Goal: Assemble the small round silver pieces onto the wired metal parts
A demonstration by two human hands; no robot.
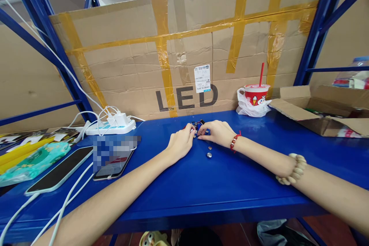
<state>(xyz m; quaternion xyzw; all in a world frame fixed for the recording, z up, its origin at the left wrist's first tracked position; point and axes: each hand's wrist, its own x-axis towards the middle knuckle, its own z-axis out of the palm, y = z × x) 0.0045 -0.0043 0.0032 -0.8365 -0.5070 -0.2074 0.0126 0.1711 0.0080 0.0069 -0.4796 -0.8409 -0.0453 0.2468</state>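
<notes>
My left hand (181, 143) and right hand (215, 132) pinch tiny parts (198, 125) — light, hard, slippery, I judge — coin cells (209, 152) best gripped by edges.

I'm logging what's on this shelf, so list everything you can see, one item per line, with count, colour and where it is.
shelf: one, blue, bears everything
cardboard sheet: one, brown with yellow tape, upright at the back
small parts: a cluster, dark and silver, at the fingertips
button cells: two, silver, just in front of the hands
phones: two, dark screens, left side, with white cables
power strip: one, white, back left, chargers plugged in
packets: a few, teal and yellow, far left
cup: one, red with straw, in a white bag, back right
box: one, brown, open, far right
left hand: fingers on the parts
right hand: fingers on the parts, red bracelet at the wrist
</notes>
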